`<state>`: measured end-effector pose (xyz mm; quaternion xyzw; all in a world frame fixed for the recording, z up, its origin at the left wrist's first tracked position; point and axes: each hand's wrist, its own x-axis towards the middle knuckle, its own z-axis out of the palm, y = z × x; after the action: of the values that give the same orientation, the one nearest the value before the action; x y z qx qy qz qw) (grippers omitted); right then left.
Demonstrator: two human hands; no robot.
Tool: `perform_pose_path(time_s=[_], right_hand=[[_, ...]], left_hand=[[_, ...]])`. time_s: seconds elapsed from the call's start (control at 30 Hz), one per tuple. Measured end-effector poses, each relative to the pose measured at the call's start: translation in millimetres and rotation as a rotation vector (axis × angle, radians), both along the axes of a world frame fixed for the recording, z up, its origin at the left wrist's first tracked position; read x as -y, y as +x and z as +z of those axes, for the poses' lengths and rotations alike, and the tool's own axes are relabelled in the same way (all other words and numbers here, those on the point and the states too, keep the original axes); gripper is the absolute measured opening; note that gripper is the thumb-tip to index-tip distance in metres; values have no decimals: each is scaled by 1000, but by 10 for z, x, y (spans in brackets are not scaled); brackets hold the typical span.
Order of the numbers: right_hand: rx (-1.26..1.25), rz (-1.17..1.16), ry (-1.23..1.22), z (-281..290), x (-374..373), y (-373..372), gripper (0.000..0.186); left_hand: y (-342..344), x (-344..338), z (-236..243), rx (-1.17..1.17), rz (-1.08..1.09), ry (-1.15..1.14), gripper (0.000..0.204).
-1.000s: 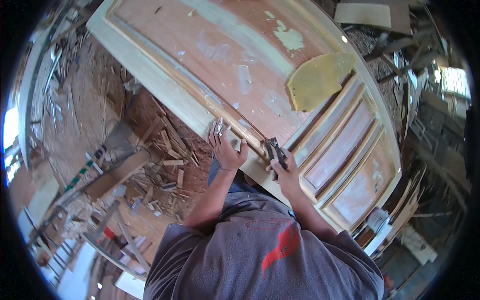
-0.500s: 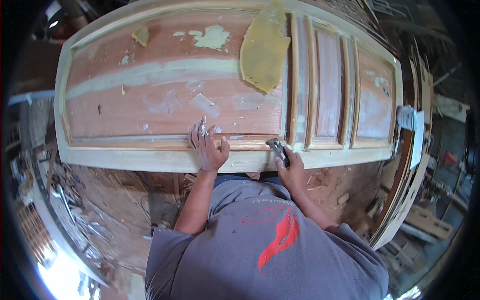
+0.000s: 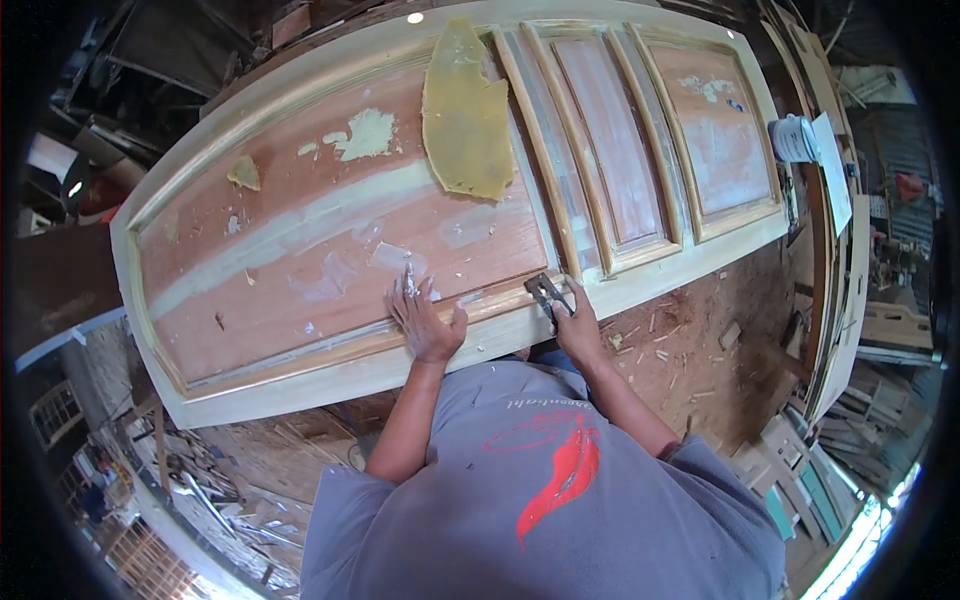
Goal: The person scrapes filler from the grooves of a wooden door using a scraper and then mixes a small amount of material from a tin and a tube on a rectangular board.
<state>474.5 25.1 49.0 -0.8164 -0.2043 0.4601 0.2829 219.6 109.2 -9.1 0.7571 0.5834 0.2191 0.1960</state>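
A wooden panelled door [image 3: 620,272] lies flat in front of me, with raised moulding round its recessed panels. My left hand [image 3: 425,325] rests open on the long near moulding [image 3: 345,355], fingers spread and dusted white. In my right hand [image 3: 577,325] is a small dark hand plane [image 3: 545,290], gripped by its near end. The plane's front sits on the near moulding, close to where it meets the first crosswise strip. My fingers partly cover the tool, and its blade cannot be made out.
A yellowish, irregular thin sheet [image 3: 465,120] lies on the large panel, with a small scrap [image 3: 244,173] to its left. Pale filler patches [image 3: 365,135] mark the panel. A white tub [image 3: 793,138] stands beyond the right end. Shavings and offcuts [image 3: 690,350] litter the floor.
My view has swung, so the door now slants up to the right. The hand plane has turned slightly and shows more of its top. Both hands keep about the same places on the moulding.
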Motion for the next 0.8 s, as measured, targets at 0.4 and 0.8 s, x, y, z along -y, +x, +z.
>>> perform_pose_path(time_s=[0.4,0.8], right_hand=[[195,79,126,-202,43,-201,40],[187,80,213,-153,81,-230,40]], left_hand=[[634,-218,5,-18,-323,-127,91],[579,-199,-12,53,-312,-102,88]])
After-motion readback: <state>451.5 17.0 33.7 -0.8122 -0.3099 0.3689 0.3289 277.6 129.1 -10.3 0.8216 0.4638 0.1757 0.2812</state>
